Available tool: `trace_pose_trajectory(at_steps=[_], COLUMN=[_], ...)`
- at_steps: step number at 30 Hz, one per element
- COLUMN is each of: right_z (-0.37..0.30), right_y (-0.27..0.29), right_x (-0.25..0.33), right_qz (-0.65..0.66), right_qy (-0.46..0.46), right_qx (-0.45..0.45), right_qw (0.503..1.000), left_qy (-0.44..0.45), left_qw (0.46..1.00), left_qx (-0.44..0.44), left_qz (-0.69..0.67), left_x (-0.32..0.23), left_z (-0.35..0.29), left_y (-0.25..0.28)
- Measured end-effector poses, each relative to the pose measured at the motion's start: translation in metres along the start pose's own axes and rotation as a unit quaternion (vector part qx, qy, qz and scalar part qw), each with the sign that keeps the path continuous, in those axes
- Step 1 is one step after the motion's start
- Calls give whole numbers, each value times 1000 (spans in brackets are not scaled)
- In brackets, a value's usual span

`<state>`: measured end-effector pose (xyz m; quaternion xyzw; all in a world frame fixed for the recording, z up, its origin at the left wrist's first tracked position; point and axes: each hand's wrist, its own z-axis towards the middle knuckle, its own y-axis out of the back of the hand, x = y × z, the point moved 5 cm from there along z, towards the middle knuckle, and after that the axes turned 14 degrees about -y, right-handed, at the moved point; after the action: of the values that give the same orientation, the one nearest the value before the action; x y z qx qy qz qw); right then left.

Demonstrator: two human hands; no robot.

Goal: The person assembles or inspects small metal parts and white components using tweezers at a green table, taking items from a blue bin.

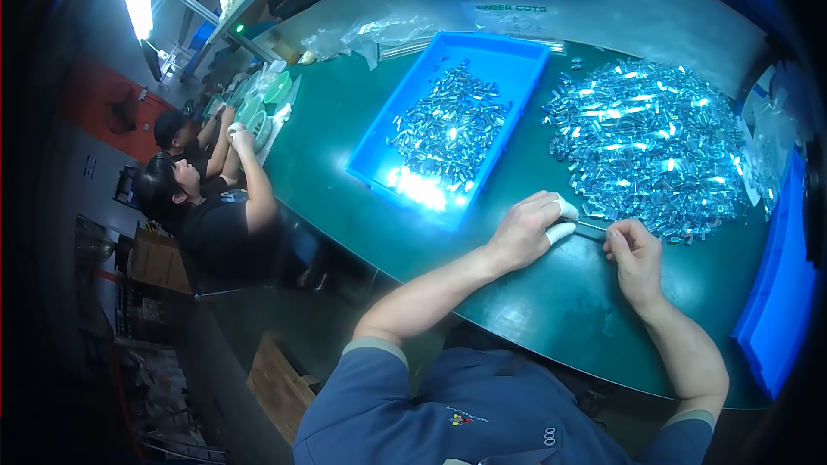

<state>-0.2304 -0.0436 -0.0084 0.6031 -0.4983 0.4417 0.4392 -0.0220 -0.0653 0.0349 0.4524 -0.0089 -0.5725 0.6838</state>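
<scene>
My left hand [527, 228], with white finger cots on its thumb and forefinger, is closed in a pinch on one end of a thin metallic rod [591, 225]. My right hand [636, 260] is bare and pinches the rod's other end. Whether a small part also sits between the left fingertips cannot be made out. Just beyond both hands lies a large heap of small shiny metal pieces [646, 142]. Left of the heap, a blue tray [504, 60] holds a looser pile of similar pieces [450, 120].
Everything lies on a green table [332, 133] with a curved front edge. Blue trays [771, 293] stand at the right rim, near clear plastic bags [767, 142]. More plastic film [379, 34] lies at the back. Two people [211, 181] work at the left, by green bowls [277, 88].
</scene>
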Motion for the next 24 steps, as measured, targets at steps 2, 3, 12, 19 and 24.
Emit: trace_pose_trajectory(at_steps=[2,3,12,19,24], right_z=[0,0,-6,-11,-11], right_y=[0,0,-2,-4,-5], right_x=[0,0,4,15,13], right_qz=[3,1,-67,-141,-146], right_qy=[-1,2,9,62,23], right_qx=[0,-1,-5,-17,6], right_qw=[1000,1000,998,988,989], left_qy=[-25,-24,-46,-46,-46], left_qw=[1000,1000,998,998,998], left_qx=[8,7,35,19,13], left_qz=[-1,-1,-25,-34,-34], left_x=[-1,0,-6,-8,-6], left_z=[1,1,1,1,-1], left_y=[0,0,-4,-3,-5])
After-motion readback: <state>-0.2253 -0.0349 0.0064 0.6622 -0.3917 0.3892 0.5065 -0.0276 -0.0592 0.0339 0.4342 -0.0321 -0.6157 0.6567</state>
